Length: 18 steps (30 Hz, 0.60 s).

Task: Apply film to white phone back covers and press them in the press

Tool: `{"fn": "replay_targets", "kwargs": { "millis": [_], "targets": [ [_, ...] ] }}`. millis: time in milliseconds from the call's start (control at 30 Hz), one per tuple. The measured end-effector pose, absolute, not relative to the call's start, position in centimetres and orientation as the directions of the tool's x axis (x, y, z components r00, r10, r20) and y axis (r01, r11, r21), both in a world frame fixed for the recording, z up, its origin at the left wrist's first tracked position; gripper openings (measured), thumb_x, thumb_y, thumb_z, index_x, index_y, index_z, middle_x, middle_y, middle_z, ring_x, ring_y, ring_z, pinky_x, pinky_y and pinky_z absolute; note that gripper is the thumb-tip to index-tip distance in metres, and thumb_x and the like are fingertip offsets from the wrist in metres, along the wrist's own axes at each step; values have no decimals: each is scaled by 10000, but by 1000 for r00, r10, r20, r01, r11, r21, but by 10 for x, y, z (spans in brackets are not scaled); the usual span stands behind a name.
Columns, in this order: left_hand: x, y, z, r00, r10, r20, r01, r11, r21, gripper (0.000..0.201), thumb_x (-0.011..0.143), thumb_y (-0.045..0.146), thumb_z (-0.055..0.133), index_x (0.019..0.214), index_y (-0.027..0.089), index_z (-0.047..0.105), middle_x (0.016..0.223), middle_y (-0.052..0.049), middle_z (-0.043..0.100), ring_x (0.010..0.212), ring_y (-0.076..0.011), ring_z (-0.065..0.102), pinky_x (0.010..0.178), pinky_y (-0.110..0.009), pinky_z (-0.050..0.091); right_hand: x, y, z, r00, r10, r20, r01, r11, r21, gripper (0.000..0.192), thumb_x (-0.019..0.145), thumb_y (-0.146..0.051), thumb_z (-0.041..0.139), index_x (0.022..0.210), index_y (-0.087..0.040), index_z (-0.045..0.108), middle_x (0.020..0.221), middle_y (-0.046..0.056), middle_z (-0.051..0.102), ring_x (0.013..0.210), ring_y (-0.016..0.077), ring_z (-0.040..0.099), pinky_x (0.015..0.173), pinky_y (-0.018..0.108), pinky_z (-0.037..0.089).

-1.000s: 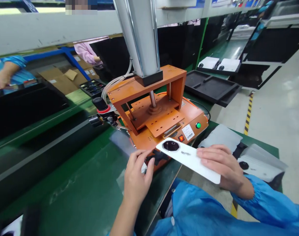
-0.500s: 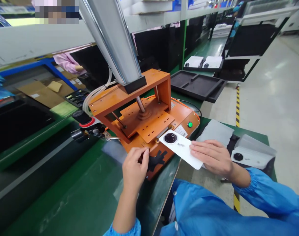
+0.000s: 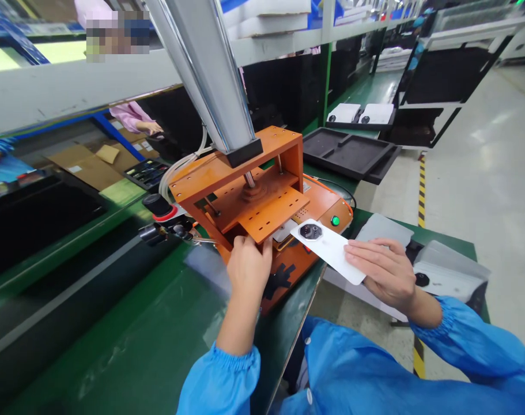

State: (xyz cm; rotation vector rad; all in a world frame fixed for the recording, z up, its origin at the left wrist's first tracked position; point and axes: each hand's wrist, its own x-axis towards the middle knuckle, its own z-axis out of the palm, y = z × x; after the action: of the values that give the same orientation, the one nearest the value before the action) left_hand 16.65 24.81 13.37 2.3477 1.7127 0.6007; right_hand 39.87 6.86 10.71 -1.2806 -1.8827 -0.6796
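Note:
My right hand (image 3: 383, 271) grips a thin white phone back cover (image 3: 331, 251) by its near end. The cover's round dark camera area points toward the orange press (image 3: 240, 150). My left hand (image 3: 250, 268) is at the press's front, its bent fingers reaching in below the raised orange plate (image 3: 273, 216). Those fingertips are hidden, so what they hold, if anything, does not show. A pale flat piece (image 3: 284, 231) lies in the fixture beneath the plate, between my two hands.
Beside my right hand, phone covers (image 3: 444, 282) and translucent sheets (image 3: 385, 230) lie on the table. Black trays (image 3: 348, 151) stand behind the press. A regulator with a black knob (image 3: 154, 204) juts out left. A green button (image 3: 335, 221) is on the press. Other people work across the line.
My left hand has moved forward from the press's front edge to under the raised plate. The phone cover in my right hand has shifted slightly right and tilted. The view has shifted a little.

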Motion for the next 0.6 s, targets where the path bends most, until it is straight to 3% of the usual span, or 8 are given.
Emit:
{"fn": "replay_targets", "kwargs": {
  "millis": [133, 333, 400, 533, 600],
  "targets": [
    [192, 258, 131, 221, 947, 231, 889, -293, 352, 473, 967, 474, 485, 1124, 74, 681, 1035, -223, 650, 872, -359, 697, 705, -428, 519, 401, 70, 106, -202, 541, 816, 942, 336, 11, 433, 907, -56, 576, 1294, -235, 648, 1190, 78, 756, 1093, 227, 732, 907, 404, 520],
    [212, 251, 136, 244, 935, 257, 869, -328, 370, 465, 977, 443, 470, 947, 46, 709, 899, -242, 677, 945, -412, 685, 786, -485, 518, 405, 70, 104, -178, 553, 814, 953, 301, 3, 443, 902, -59, 583, 1294, -251, 661, 1201, 68, 752, 1116, 242, 723, 882, 399, 520],
    [214, 251, 142, 204, 939, 275, 834, -314, 453, 437, 974, 440, 480, 998, 63, 698, 955, -241, 682, 1003, -415, 673, 817, -486, 507, 408, 73, 100, -154, 545, 824, 960, 279, -5, 438, 899, -60, 584, 1278, -262, 674, 1197, 57, 755, 1110, 244, 725, 899, 404, 518],
    [210, 257, 150, 115, 975, 192, 622, -221, 751, 273, 941, 376, 548, 978, 133, 667, 844, -131, 709, 867, -288, 711, 764, -357, 505, 416, 88, 92, -39, 493, 869, 977, 201, -70, 419, 898, -78, 591, 1237, -299, 698, 1178, 39, 762, 1098, 247, 730, 900, 408, 524],
    [198, 250, 149, 121, 982, 146, 552, -189, 812, 229, 946, 347, 524, 1025, 158, 627, 759, -58, 705, 711, -203, 692, 660, -276, 487, 420, 102, 89, 24, 463, 886, 979, 167, -114, 403, 900, -85, 592, 1221, -301, 707, 1178, 44, 761, 1085, 247, 733, 888, 410, 528]
  ]
}}
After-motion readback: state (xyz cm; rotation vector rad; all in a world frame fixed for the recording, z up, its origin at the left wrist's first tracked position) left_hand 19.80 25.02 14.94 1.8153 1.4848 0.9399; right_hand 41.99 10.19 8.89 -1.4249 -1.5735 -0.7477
